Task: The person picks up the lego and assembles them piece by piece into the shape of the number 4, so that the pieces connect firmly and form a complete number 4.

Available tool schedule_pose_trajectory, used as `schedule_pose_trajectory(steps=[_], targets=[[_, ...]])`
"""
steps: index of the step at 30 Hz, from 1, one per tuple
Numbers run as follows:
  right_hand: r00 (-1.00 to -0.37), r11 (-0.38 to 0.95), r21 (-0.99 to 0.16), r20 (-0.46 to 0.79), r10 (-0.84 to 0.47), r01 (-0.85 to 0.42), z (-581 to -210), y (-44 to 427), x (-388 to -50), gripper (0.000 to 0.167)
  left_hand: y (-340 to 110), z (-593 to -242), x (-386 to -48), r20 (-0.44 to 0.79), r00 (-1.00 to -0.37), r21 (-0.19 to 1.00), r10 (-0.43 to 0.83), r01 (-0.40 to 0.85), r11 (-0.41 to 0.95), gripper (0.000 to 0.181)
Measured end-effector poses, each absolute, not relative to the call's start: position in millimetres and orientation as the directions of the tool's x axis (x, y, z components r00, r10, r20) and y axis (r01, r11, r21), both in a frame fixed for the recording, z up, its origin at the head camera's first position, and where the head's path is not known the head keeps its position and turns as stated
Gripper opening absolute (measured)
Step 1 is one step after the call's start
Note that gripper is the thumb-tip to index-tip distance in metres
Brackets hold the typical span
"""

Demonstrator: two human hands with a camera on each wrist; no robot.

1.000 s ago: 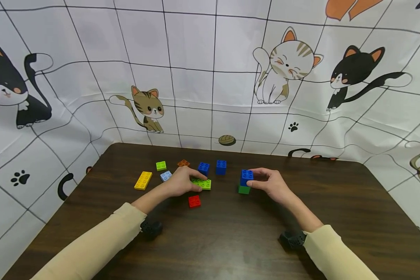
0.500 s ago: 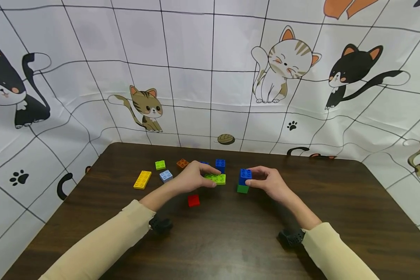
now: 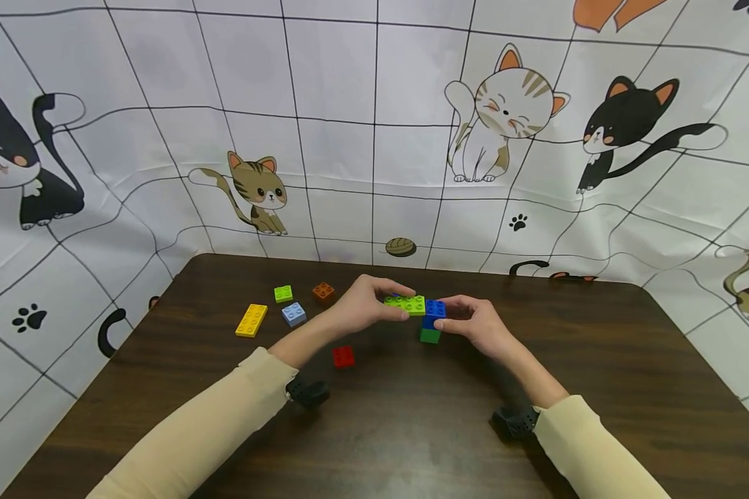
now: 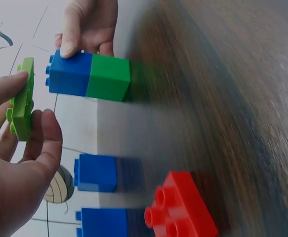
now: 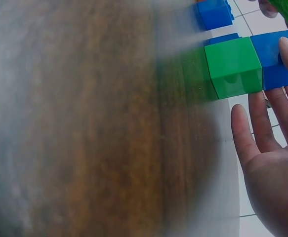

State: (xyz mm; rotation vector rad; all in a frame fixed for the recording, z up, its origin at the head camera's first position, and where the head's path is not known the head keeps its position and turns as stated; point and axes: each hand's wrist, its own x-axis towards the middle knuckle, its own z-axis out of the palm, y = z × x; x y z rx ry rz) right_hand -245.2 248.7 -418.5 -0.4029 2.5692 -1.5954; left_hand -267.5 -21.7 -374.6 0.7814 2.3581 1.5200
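Note:
My left hand (image 3: 365,305) pinches a long lime green brick (image 3: 412,305) between thumb and fingers, just left of a two-brick stack. In the left wrist view the lime brick (image 4: 23,101) is apart from the stack, off its studded top. A blue brick (image 3: 435,310) sits on a green brick (image 3: 430,335), which stands on the table. The right hand (image 3: 483,326) grips the blue brick from the right; in the right wrist view its thumb lies on the blue brick (image 5: 274,61), above the green one (image 5: 235,69).
Left on the dark table (image 3: 374,430) lie yellow (image 3: 252,320), small lime (image 3: 283,294), light blue (image 3: 294,314) and orange-brown (image 3: 323,292) bricks. A red brick (image 3: 343,357) lies nearer. Two blue bricks (image 4: 98,173) (image 4: 104,222) stand behind the left hand. A cat-print cloth (image 3: 343,152) hangs behind.
My left hand has lifted the long lime brick and carried it right, up close to the stack. The right hand keeps its grip on the blue brick.

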Motion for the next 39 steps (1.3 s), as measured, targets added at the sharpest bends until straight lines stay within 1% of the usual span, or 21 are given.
schedule_pose_trajectory(steps=[5, 17, 25, 29, 39], targets=[[-0.958, 0.406, -0.896, 0.064, -0.279, -0.178, -419, 248, -247, 0.043, -13, -376, -269, 0.103, -0.825, 0.902, 0.556, 0.313, 0.297, 0.038], [-0.954, 0.41, -0.891, 0.076, -0.289, -0.195, -421, 249, -248, 0.044, 5, -376, -276, 0.092, -0.827, 0.912, 0.555, 0.293, 0.286, 0.036], [-0.953, 0.415, -0.887, 0.083, -0.291, -0.204, -419, 250, -247, 0.044, 8, -384, -281, 0.089, -0.817, 0.94, 0.569, 0.258, 0.223, 0.035], [-0.953, 0.411, -0.889, 0.082, -0.291, -0.202, -419, 250, -248, 0.044, 10, -387, -280, 0.1, -0.809, 0.941, 0.579, 0.266, 0.21, 0.033], [-0.954, 0.421, -0.884, 0.08, -0.29, -0.202, -415, 248, -247, 0.046, 14, -388, -279, 0.132, -0.819, 0.913, 0.558, 0.319, 0.254, 0.03]])
